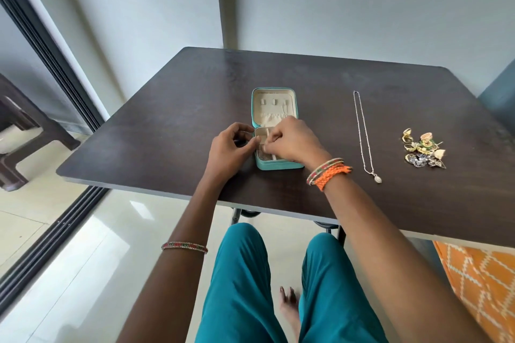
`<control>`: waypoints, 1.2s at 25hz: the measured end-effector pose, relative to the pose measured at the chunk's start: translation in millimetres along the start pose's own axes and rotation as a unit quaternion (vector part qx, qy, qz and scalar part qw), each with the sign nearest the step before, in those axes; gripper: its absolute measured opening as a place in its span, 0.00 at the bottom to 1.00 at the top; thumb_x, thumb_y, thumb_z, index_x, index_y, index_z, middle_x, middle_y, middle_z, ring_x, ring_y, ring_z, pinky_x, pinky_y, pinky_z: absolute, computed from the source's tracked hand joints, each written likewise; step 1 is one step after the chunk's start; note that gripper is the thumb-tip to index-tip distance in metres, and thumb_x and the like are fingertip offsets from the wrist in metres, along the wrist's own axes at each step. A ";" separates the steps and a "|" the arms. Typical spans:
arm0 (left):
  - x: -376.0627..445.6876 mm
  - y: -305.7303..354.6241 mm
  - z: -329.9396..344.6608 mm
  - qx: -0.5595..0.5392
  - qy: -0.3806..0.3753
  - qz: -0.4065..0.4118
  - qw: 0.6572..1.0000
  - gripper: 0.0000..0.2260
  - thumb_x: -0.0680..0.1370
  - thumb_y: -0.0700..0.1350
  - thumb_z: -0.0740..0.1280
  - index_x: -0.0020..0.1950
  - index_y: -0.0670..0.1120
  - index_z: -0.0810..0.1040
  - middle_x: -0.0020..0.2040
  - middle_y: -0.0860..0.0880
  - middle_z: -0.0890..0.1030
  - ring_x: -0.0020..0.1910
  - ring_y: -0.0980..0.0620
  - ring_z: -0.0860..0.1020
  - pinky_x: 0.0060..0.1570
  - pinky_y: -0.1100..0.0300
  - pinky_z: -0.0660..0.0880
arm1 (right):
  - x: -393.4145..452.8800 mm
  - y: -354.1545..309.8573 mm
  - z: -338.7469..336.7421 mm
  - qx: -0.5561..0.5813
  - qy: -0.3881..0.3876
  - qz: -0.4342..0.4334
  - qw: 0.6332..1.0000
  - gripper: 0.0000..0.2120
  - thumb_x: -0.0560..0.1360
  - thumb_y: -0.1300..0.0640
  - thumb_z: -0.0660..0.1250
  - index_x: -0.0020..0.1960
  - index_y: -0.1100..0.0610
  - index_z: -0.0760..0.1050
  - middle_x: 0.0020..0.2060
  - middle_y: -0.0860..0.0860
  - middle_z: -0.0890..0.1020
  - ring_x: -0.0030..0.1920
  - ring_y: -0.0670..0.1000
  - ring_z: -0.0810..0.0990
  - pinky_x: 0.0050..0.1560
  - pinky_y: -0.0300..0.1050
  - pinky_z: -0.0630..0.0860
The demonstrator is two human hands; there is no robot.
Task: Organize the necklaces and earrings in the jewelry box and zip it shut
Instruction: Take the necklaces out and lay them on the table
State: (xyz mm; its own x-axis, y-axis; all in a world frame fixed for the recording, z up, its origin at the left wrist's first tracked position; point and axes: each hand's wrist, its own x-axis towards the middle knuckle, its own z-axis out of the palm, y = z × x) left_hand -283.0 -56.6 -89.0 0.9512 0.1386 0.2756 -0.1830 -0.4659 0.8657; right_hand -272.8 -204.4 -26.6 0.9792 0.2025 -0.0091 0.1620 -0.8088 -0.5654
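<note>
At your 9 o'clock stands a dark chair [25, 131] (only partly visible), and at 4 o'clock an orange patterned cloth [479, 281] lies under the dark table [172, 108].

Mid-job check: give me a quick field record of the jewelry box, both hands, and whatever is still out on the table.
box: teal jewelry box open, lid laid back flat, near front edge of the dark table
left hand: left hand at the box's left side, fingers curled; what it holds cannot be told
right hand: right hand over the lower tray, fingers pinching something small inside
necklace: silver chain necklace stretched out on the table right of the box, pendant toward the person
earrings: pile of earrings further right, loose
zip: not yet closed
</note>
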 end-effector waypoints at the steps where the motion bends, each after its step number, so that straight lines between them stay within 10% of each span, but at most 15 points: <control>1: -0.2 1.3 0.5 -0.005 0.005 0.000 1.000 0.07 0.75 0.46 0.70 0.51 0.46 0.79 0.44 0.54 0.81 0.45 0.56 0.80 0.47 0.67 0.76 | 0.0 2.4 -6.9 0.068 0.003 0.007 0.998 0.02 0.68 0.57 0.73 0.40 0.54 0.83 0.38 0.48 0.83 0.42 0.49 0.81 0.42 0.42 0.76; 6: 8.9 31.7 -9.9 -0.128 0.074 0.021 0.989 0.05 0.79 0.41 0.64 0.47 0.45 0.79 0.44 0.55 0.81 0.43 0.64 0.77 0.47 0.68 0.71 | -11.2 -5.3 -49.2 0.265 -0.037 -0.004 0.964 0.03 0.72 0.60 0.72 0.41 0.59 0.81 0.30 0.49 0.77 0.30 0.44 0.72 0.30 0.38 0.68; 11: 11.4 94.8 -30.1 -0.211 -0.115 0.053 0.969 0.11 0.81 0.45 0.60 0.53 0.40 0.79 0.48 0.46 0.83 0.47 0.54 0.81 0.52 0.63 0.77 | -19.0 -28.7 -87.5 0.286 -0.036 -0.073 0.955 0.04 0.73 0.58 0.70 0.40 0.55 0.80 0.35 0.49 0.81 0.37 0.44 0.78 0.37 0.37 0.73; 22: -18.0 134.0 -44.7 -0.306 -0.131 0.034 0.942 0.08 0.71 0.48 0.72 0.44 0.45 0.79 0.40 0.43 0.78 0.41 0.47 0.74 0.49 0.50 0.80 | -48.9 -39.3 -134.0 0.501 -0.051 -0.066 0.862 0.07 0.77 0.64 0.61 0.41 0.58 0.73 0.27 0.49 0.71 0.26 0.46 0.68 0.36 0.42 0.73; 30: -23.7 140.6 -55.9 -0.303 -0.112 0.039 0.946 0.03 0.74 0.43 0.67 0.43 0.44 0.77 0.30 0.50 0.75 0.30 0.54 0.73 0.37 0.58 0.79 | -55.1 -15.7 -150.5 0.391 0.086 -0.041 0.915 0.03 0.72 0.61 0.71 0.42 0.60 0.79 0.30 0.48 0.75 0.23 0.44 0.58 0.23 0.34 0.59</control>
State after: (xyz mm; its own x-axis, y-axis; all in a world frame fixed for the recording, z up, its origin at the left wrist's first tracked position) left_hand -345.2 -76.6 49.6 0.9452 -0.0964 0.3120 -0.2990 0.1288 0.9455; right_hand -310.9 -286.0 106.9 0.9834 0.0994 0.1517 0.1646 -0.1377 -0.9767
